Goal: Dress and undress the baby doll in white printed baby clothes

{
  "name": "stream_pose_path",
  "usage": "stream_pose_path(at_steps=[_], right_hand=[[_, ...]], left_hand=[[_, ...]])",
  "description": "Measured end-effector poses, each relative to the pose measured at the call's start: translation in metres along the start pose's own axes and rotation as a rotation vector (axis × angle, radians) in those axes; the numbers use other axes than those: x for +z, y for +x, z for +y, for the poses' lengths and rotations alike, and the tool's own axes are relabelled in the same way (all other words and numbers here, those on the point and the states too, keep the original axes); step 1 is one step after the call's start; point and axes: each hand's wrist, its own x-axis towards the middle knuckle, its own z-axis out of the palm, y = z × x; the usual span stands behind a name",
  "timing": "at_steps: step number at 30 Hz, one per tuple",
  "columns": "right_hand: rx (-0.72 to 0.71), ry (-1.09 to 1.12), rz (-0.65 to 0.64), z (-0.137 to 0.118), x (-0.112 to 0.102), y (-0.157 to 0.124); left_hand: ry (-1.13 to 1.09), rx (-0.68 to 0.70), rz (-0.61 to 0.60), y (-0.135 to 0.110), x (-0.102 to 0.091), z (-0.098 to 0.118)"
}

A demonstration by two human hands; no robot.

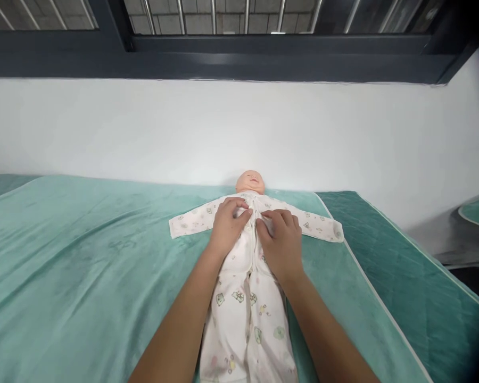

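Note:
A baby doll (250,182) lies on its back, its head near the wall. It is dressed in a white printed baby romper (239,298) with a front opening running down the middle and both sleeves spread out sideways. My left hand (229,223) rests on the chest, thumb and fingertips pinched at the left edge of the opening. Across from it, my right hand (281,239) has bent fingers closed on the cloth at the right edge. The fingertips partly hide the fabric they hold. Nearer to me, the legs of the romper run out of view.
A light green sheet (83,266) with soft wrinkles covers the bed under the doll. Darker green padded cloth (403,276) shows at the right. Behind stands a white wall (143,127), below a dark window frame (263,64) with metal bars (214,16).

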Motion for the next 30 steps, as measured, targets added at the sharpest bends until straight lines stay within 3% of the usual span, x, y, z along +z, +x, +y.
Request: stream_pose_path(at_steps=[7, 11, 17, 21, 25, 30], right_hand=[[0.161, -0.195, -0.301, -0.015, -0.002, 0.033], [0.275, -0.013, -0.431, -0.016, -0.011, 0.049], [0.409, 0.425, -0.274, -0.012, -0.008, 0.043], [0.476, 0.636, -0.301, -0.011, -0.008, 0.035], [0.485, 0.682, -0.314, -0.015, -0.011, 0.033], [0.463, 0.592, -0.2, -0.02, -0.008, 0.025]], left_hand=[[0.042, 0.001, 0.01, 0.003, 0.002, 0.004], [0.103, 0.037, 0.018, 0.002, 0.002, 0.008], [0.149, 0.019, 0.01, 0.002, 0.004, 0.008], [0.103, -0.014, 0.033, 0.002, 0.005, 0.011], [0.038, -0.083, 0.046, 0.0, 0.007, 0.02], [-0.022, -0.144, 0.04, -0.001, 0.009, 0.021]])
